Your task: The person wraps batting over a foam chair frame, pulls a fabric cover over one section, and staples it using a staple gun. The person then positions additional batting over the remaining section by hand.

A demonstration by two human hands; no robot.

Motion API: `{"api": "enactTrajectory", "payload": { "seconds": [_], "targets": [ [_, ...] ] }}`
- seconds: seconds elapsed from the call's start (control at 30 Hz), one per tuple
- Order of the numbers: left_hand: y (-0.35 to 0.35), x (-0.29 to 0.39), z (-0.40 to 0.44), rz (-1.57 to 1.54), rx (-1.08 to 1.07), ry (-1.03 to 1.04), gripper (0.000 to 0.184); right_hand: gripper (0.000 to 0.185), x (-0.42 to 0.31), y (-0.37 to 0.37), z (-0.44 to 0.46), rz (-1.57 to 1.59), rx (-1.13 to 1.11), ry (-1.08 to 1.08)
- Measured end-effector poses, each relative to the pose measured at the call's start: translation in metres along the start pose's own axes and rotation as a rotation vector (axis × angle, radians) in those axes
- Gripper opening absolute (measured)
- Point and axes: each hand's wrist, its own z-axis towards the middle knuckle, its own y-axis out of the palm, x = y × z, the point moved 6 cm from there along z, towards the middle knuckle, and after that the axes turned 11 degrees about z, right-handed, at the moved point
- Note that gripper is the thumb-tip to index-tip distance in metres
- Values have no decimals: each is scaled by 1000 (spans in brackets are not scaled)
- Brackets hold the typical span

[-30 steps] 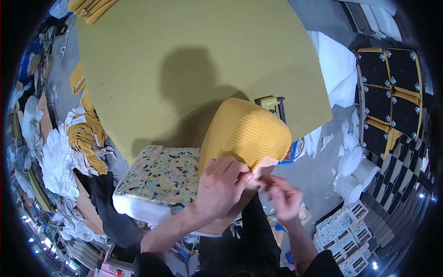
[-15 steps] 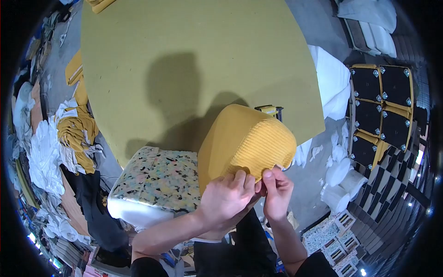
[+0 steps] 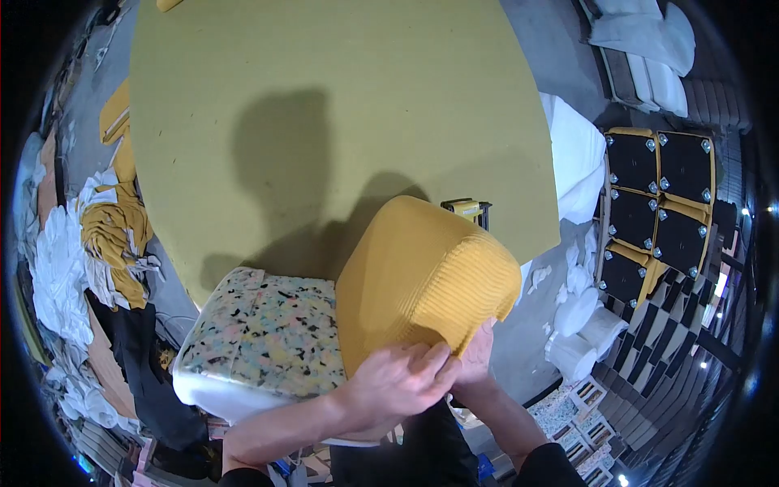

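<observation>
A yellow fabric cover (image 3: 398,268) with a ribbed band sits over a bulky block at the table's near edge. My left hand (image 3: 402,377) is closed, its fingers pinching the lower edge of the cover. My right hand (image 3: 476,361) is up against the underside of the cover's loose edge, and the fabric hides most of its fingers. Left of the cover, touching it, stands a block of multicoloured speckled foam (image 3: 264,333) with a white lower side. A yellow and black tool (image 3: 468,209), partly hidden, lies just behind the cover.
The large olive-green tabletop (image 3: 389,97) spreads out ahead. Crumpled yellow cloth (image 3: 118,231) and white sheeting (image 3: 61,272) lie to the left. At right are white wadding (image 3: 578,158) and black-bottomed yellow pieces (image 3: 661,203) with metal corner fittings.
My right hand has gone from pinching the cover's edge to underneath it, and the loose edge now hangs over its fingers. My left hand still grips the edge, slightly lower in view.
</observation>
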Motion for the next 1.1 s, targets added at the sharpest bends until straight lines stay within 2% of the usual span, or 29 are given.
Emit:
{"api": "enactTrajectory", "payload": {
  "seconds": [0.07,0.13,0.17,0.23,0.33,0.37,0.53,0.6,0.63,0.67,0.73,0.8,0.9,0.97,1.03,1.07,1.1],
  "targets": [
    [0,-1,5,0,-40,5,33,46,10,-3,3,97,18,-7],
    [-6,5,16,129,-120,81,28,42,9,-3,8,137,-154,52],
    [3,4,14,125,-123,77,24,42,12,1,0,138,-149,51],
    [4,1,9,107,-101,91,24,41,12,-1,-14,114,91,-57],
    [10,0,6,34,-139,139,25,40,-7,-11,-18,198,64,12],
    [11,1,6,14,-125,110,26,39,-6,-13,-28,242,187,41],
    [12,0,11,52,-100,89,19,28,-1,-10,-40,390,352,25],
    [16,-2,11,49,-126,62,19,30,-2,-11,-45,443,628,35],
    [18,-4,11,48,-135,43,19,15,-3,-15,-41,499,729,223],
    [19,-2,13,51,-149,45,19,15,0,-15,-43,508,736,233],
    [22,-1,18,194,-165,64,19,16,13,-14,-42,356,658,385],
    [23,-2,19,202,-198,68,20,20,15,-13,-42,378,646,407],
    [19,-15,26,94,-315,102,14,24,23,-5,-50,518,776,403],
    [1,-39,42,-733,-374,-10,15,26,24,-6,-50,536,767,428],
    [-19,-95,34,-545,10,-380,29,32,25,-5,-50,530,803,428],
    [-3,-89,35,-548,-1,-383,29,32,23,-6,-49,532,804,439],
    [19,-83,37,-527,42,-470,35,32,21,-8,-46,556,824,429]
  ]
}}
